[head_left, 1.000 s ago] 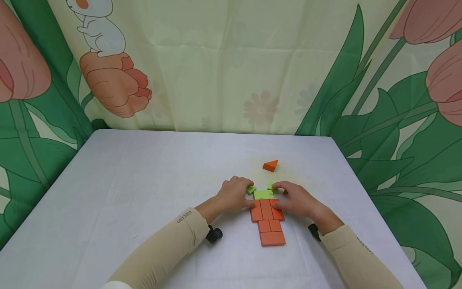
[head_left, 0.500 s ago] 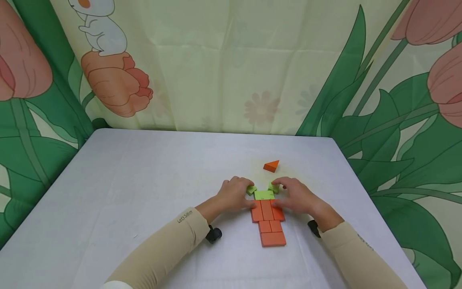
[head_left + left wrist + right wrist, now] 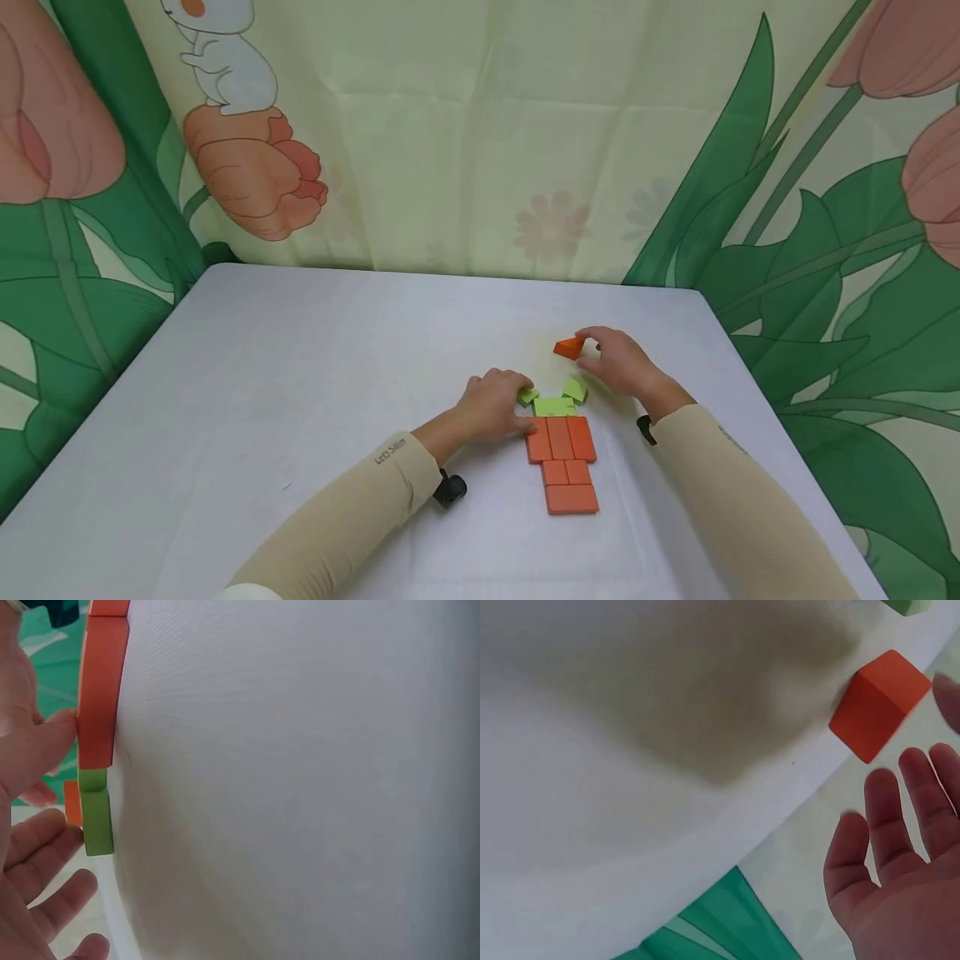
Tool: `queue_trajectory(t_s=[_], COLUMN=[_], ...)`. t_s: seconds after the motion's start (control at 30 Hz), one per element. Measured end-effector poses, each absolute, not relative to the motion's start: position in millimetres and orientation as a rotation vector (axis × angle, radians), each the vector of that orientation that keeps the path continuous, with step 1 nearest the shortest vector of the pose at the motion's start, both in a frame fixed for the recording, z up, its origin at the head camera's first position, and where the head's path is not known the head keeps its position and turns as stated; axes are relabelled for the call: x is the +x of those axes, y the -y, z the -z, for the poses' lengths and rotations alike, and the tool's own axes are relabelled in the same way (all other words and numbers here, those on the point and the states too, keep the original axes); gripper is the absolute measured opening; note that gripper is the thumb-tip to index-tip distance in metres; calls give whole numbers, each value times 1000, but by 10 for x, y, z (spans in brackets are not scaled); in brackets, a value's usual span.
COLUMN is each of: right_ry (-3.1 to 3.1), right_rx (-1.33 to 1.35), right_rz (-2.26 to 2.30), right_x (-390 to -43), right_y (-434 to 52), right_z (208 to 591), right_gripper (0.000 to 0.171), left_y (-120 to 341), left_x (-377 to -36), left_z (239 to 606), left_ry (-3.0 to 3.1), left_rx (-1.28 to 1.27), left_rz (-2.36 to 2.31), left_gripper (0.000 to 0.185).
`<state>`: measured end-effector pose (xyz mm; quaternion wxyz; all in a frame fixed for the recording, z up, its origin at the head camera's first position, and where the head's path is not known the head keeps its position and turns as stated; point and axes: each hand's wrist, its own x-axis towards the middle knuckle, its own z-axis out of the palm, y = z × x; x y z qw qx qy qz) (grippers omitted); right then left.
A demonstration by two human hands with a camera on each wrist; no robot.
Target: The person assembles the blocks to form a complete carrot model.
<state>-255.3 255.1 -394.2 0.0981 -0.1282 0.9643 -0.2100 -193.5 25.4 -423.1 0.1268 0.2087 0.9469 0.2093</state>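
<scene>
Orange blocks [image 3: 558, 439] lie in a flat, carrot-like shape, with a green rectangular block [image 3: 553, 407] on its far end. Two small green blocks flank that top: a left green block [image 3: 527, 397] and a right green block [image 3: 575, 390]. My left hand [image 3: 489, 406] rests its fingertips at the left green block and its thumb at an orange block's side [image 3: 103, 690], fingers loosely extended. Beyond the green blocks lies an orange triangular block [image 3: 567, 347]. My right hand [image 3: 619, 360] reaches its right end, thumb and fingers spread around it; in the right wrist view the fingers are apart.
A white-covered table [image 3: 337, 358] carries the blocks. Behind it hangs a printed curtain [image 3: 420, 150] with tulips and a rabbit. Dark wrist cameras [image 3: 450, 490] sit at both cuffs.
My right hand has left the right green block and moved away from me to the orange triangular block. My left hand stays at the left green block. The head view has shifted slightly.
</scene>
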Motion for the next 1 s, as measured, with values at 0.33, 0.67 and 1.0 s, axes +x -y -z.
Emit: queue_trajectory(t_s=[0.33, 0.67, 1.0], right_ry=[-2875, -2909, -2930], right_rx=[-295, -331, -352], right_rz=[543, 556, 586], right_x=[-2665, -2623, -2573], right_y=[-2539, -2648, -2724], right_z=[4036, 4014, 4019], right_gripper=[40, 34, 33], left_y=[-269, -253, -250], left_x=[-1921, -1904, -1900], left_z=[4253, 4223, 4219], left_ry=[-2766, -2785, -2779], left_rx=[624, 617, 611], left_rz=[-623, -593, -602], left_gripper=[62, 63, 62])
